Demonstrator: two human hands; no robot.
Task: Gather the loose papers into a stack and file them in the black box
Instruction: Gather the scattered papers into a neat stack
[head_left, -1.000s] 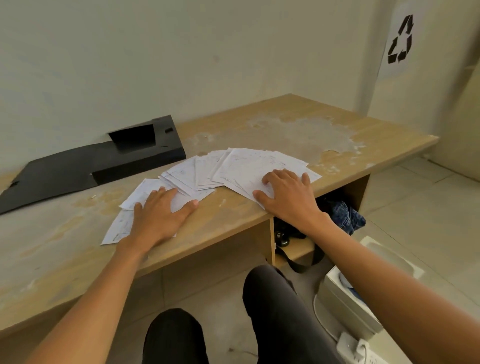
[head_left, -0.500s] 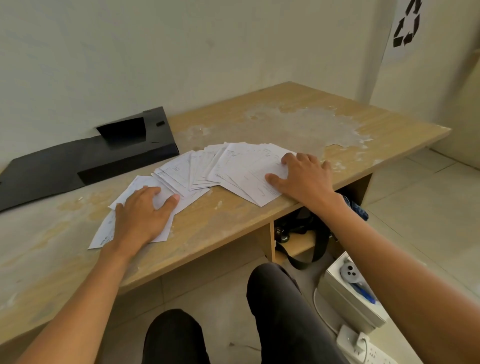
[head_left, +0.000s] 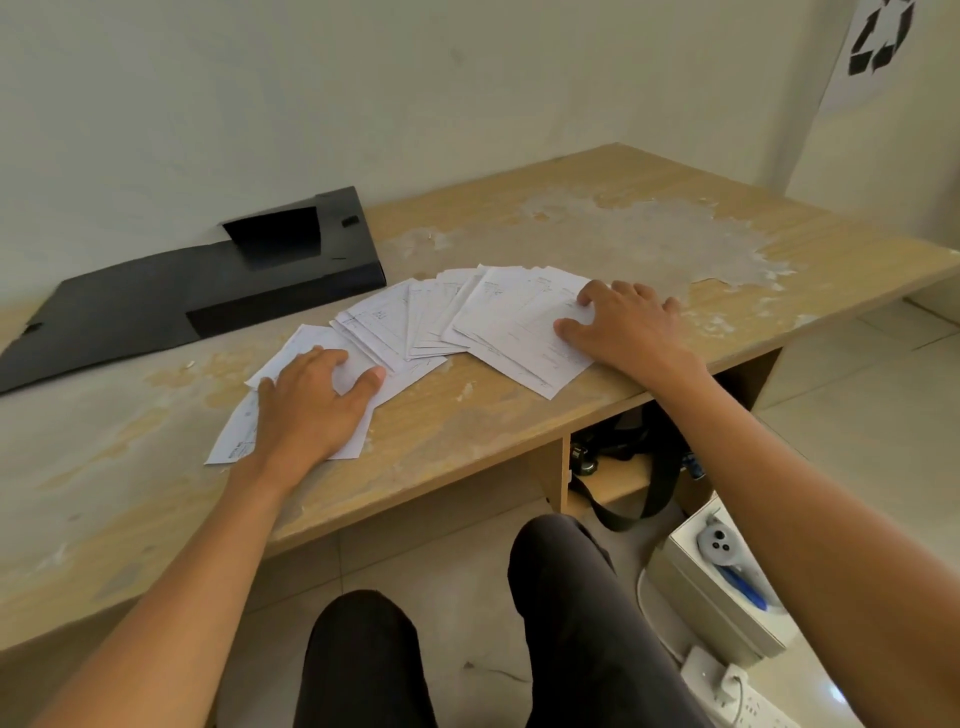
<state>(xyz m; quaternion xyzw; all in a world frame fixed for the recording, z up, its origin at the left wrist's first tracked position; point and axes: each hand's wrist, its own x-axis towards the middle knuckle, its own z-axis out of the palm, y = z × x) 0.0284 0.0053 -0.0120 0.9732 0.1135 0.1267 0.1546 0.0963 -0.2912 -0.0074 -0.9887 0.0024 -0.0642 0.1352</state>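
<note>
Several white printed papers (head_left: 431, 322) lie fanned out in an arc on the worn wooden table (head_left: 519, 415). My left hand (head_left: 306, 405) rests flat, fingers apart, on the sheets at the fan's left end. My right hand (head_left: 628, 327) presses palm down on the right end of the fan, fingertips on the top sheet. Behind the papers, against the wall, lies the black box (head_left: 291, 270) with its long flap (head_left: 98, 317) folded out flat to the left and its opening facing up.
The table's front edge runs just below the papers. Under the table a shelf holds a black strap (head_left: 639, 467). A white box with small items (head_left: 722, 571) and a power strip (head_left: 737, 696) sit on the floor at right. My knees are below.
My right hand has slid to the right edge of the fan and the right sheets have bunched closer together. My left hand stays on the left sheets. The view has shifted slightly.
</note>
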